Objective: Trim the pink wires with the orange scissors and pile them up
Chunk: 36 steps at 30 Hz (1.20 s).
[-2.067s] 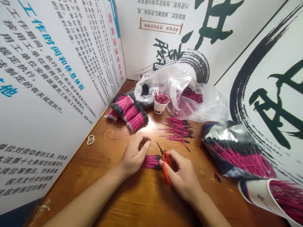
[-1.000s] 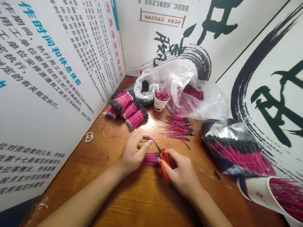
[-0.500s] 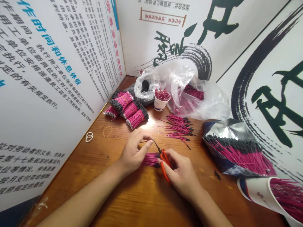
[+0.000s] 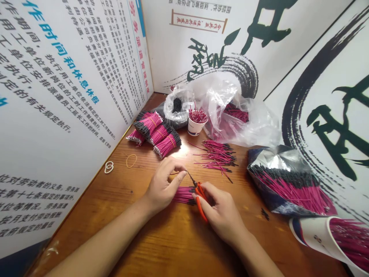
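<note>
My left hand (image 4: 165, 185) is closed in a pinch, thumb against forefinger. A thin wire (image 4: 174, 173) shows between its fingers, mostly hidden by them. Orange-handled long-nose pliers (image 4: 200, 191) are gripped in my right hand (image 4: 220, 207). Their narrow dark jaws reach up to my left fingertips; whether they bite on the wire is too small to tell. Below both hands lies a row of pink wires (image 4: 183, 194) with black ends, partly covered by the left hand. Farther back, a loose pile of similar wires (image 4: 217, 154) lies on the table.
Rubber-banded wire bundles (image 4: 167, 143) are stacked at back left, beside a paper cup (image 4: 195, 127) of wires and clear plastic bags (image 4: 253, 123). At right lie an open foil bag (image 4: 259, 192) of wires and a tipped cup (image 4: 313, 234). Rubber bands (image 4: 131, 161) lie left.
</note>
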Motion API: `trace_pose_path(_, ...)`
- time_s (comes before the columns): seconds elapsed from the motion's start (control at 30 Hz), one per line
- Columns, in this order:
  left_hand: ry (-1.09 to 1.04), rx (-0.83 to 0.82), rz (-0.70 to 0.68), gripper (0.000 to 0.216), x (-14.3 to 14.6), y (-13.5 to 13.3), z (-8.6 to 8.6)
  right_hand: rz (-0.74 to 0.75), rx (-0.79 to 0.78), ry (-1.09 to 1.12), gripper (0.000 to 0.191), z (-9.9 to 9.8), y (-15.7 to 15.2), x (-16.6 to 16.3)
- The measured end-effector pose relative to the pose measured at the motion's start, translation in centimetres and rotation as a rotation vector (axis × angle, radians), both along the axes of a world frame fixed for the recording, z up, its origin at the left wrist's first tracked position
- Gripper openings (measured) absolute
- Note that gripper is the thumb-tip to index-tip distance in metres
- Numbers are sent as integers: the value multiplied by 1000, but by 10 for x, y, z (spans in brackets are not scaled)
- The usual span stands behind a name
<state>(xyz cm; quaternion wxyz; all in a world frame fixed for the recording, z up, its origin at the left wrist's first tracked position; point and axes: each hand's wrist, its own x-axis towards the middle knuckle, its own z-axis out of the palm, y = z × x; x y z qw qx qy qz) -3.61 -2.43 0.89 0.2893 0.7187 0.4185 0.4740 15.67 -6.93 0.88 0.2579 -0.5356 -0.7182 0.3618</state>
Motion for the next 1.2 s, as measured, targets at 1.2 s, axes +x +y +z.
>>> trace_pose_path(1.2, 14, -3, -10, 9, 0, 0, -1, 5, -40, 23, 20, 3, 0, -1)
